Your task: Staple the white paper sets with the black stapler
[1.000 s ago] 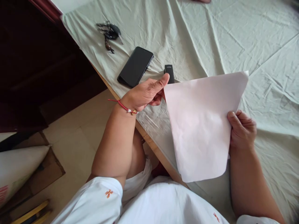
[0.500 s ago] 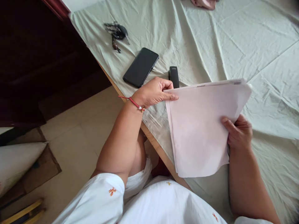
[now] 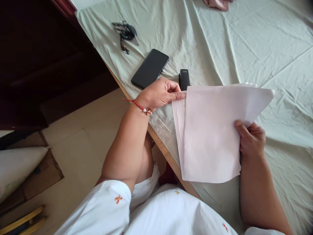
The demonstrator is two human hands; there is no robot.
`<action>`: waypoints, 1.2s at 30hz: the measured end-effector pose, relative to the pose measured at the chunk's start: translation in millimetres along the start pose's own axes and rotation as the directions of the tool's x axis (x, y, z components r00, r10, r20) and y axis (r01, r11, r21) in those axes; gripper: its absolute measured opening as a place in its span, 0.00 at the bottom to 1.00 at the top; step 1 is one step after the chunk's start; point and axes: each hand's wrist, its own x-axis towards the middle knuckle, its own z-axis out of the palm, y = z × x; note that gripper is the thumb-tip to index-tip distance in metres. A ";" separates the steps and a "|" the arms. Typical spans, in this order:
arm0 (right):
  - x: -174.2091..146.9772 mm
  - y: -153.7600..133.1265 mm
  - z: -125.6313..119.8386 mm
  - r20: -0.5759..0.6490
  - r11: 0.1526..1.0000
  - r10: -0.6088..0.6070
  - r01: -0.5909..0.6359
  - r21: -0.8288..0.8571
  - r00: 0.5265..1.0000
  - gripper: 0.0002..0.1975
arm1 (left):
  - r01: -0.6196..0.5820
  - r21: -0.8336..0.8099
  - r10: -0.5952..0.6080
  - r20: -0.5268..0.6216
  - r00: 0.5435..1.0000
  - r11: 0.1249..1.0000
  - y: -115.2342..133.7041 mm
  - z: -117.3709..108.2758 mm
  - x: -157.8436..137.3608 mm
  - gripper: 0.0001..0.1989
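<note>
Several sheets of white paper (image 3: 212,133) are held in front of me above the cloth. My left hand (image 3: 162,93) pinches the upper left corner of the lower sheets, thumb on top. The top sheet sits shifted to the right of that corner, baring a strip of the sheets beneath with some print on it. My right hand (image 3: 251,137) grips the stack's right side, thumb over the top sheet and fingers underneath. Just beyond my left fingertips lies a black stapler-like object (image 3: 184,79), its near end hidden by hand and paper.
A black phone (image 3: 150,68) and a bunch of keys (image 3: 126,31) lie on the pale green cloth (image 3: 244,49). Pinkish fabric (image 3: 217,4) is at the far edge. The wooden table edge (image 3: 161,147) runs diagonally near my lap. A white sack (image 3: 19,166) rests on the floor at left.
The top sheet has slid right, away from my left thumb, uncovering the left strip of the sheets below. Its right corner now sticks out further. Both hands keep their hold.
</note>
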 end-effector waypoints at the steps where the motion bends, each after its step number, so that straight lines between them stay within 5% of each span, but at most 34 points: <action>1: 0.0 0.2 -0.4 0.005 1.000 -0.002 0.002 -0.001 1.000 0.14 | -0.008 0.003 0.008 -0.013 1.000 1.000 -0.3 0.8 0.8 0.21; 6: 0.2 0.7 -2.0 0.004 1.000 0.003 -0.003 -0.006 1.000 0.13 | -0.019 -0.030 0.018 -0.034 0.999 0.999 -2.0 1.8 3.0 0.24; 12: 0.7 1.6 -2.4 0.029 1.000 0.003 -0.003 0.011 1.000 0.13 | -0.041 -0.068 0.041 -0.006 0.999 0.997 -5.5 -2.5 2.1 0.15; 20: 2.8 4.1 -3.2 -0.008 1.000 -0.004 0.004 -0.001 1.000 0.14 | -0.155 -0.144 0.147 -0.061 0.987 0.977 -13.1 -3.3 6.8 0.23; 28: 1.0 2.7 -2.9 0.005 1.000 0.019 -0.018 -0.011 1.000 0.14 | -0.061 -0.115 0.073 0.102 0.992 0.991 -14.0 -16.2 -0.8 0.06; 36: 2.6 4.2 -4.4 0.004 0.999 0.008 -0.008 -0.046 1.000 0.17 | -0.035 -0.063 0.042 0.110 0.993 0.997 -25.2 -29.2 -0.4 0.09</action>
